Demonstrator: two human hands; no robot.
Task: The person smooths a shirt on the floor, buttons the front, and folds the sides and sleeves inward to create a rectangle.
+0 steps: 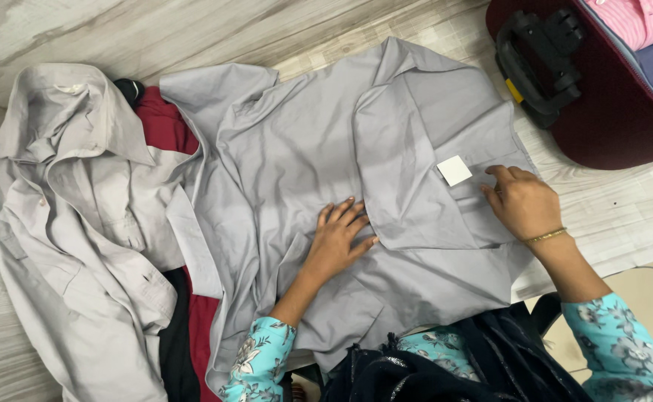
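Both hands [337, 238] flat on grey shirt [304, 149]

The suitcase [602, 112] is cut off by the edge, and a red garment [164, 125] lies mostly buried under shirts.

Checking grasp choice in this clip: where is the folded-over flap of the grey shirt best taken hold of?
At its free edge beside the white square tag, from the right: the flap lies loose over the grey shirt there, near the right hand, while the left hand pins the cloth.

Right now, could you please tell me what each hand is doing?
Left hand: open, flat on the grey shirt, holding nothing.
Right hand: fingers curled, touching the same shirt beside the white tag; any grip cannot be told.
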